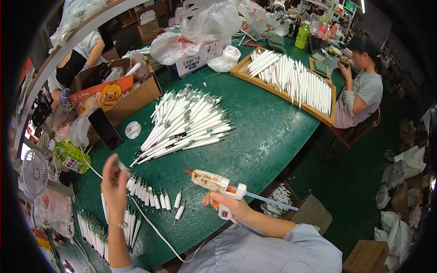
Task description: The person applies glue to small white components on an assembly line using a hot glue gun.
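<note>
On the green table (264,132), far lower left: bundle of slim white rods (93,236), lying side by side. Next, left hand (114,186), raised above the table; its fingers are motion-blurred. A small pale piece (123,165) shows at the fingertips; whether it is pinched, cannot tell.

Just right of that hand: row of short white pieces (149,195), fanned out, long axes running roughly away from the wearer. Left end of the row is nearest the left fingers. Beyond the row, well apart from both hands: large heap of long white rods (189,120).

Right of the row: glue gun (211,182), gripped in the right hand (231,204), fingers wrapped about the handle. Its long axis slants from upper left to lower right; the nozzle (187,171) points left, toward the left hand, with a gap between them. Key relation: pale piece lies left of the nozzle and slightly higher in view, at the left fingertips. Translucent glue stick (273,200) projects from the gun's rear. Upper right: wooden tray (328,119) of white rods.
</note>
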